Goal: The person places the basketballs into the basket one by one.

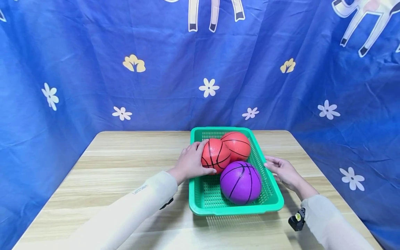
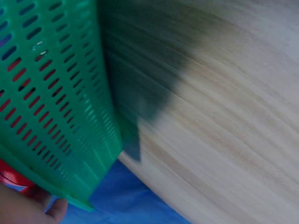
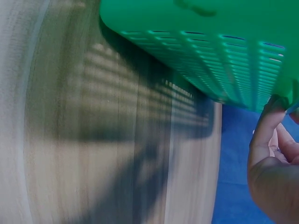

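A green plastic basket point(image 1: 197, 194) with slotted walls holds two orange-red toy basketballs and one purple toy basketball point(image 1: 240, 182). My left hand point(image 1: 191, 161) reaches over the basket's left rim and grips the nearer orange-red basketball point(image 1: 215, 156), its thumb on the near side and its fingers on the far side. The other orange-red basketball point(image 1: 237, 146) sits beside it toward the far right corner. On the right side, my right hand point(image 1: 284, 172) pinches the basket's rim, thumb on top. The left wrist view shows the slotted wall point(image 2: 51, 84) beside that hand.
Beneath lies a light wooden table point(image 1: 125, 166). A blue curtain point(image 1: 165, 86) with white flowers hangs behind and at both sides. In the right wrist view the basket's shadow point(image 3: 140, 102) falls across the wood.
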Demonstrator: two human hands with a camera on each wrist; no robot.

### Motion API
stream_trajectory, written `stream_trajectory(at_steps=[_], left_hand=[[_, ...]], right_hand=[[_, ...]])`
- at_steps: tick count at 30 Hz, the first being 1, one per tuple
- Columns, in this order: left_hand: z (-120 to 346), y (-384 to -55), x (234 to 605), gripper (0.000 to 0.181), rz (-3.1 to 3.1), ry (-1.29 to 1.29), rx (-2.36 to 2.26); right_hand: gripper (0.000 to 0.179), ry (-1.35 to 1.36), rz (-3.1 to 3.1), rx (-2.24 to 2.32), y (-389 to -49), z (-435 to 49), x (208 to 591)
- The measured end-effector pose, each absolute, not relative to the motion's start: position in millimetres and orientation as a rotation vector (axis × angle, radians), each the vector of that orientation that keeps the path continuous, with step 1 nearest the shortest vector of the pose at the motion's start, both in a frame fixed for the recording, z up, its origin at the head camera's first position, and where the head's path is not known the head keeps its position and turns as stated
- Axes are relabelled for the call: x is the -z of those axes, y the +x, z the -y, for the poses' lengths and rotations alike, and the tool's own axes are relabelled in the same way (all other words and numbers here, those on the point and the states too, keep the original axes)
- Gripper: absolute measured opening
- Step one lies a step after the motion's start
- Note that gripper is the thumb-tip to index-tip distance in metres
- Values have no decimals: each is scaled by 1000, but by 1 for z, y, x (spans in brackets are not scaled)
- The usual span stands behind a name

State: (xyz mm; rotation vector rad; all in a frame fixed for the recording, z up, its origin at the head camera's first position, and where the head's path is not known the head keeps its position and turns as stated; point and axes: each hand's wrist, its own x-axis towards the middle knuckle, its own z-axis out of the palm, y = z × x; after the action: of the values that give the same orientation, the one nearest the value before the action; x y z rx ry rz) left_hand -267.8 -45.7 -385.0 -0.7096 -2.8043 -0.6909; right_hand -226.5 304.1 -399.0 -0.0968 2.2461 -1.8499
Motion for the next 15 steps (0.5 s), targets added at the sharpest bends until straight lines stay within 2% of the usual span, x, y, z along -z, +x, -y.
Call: stream_trajectory(at_steps=[7, 15], left_hand=[[49, -266, 382, 116, 2823, -700, 806], [78, -266, 368, 112, 2841, -631, 955]], right_hand=[[62, -87, -2318, 1739, -227, -304, 393], [64, -80, -2341, 1638, -232, -303, 382]])
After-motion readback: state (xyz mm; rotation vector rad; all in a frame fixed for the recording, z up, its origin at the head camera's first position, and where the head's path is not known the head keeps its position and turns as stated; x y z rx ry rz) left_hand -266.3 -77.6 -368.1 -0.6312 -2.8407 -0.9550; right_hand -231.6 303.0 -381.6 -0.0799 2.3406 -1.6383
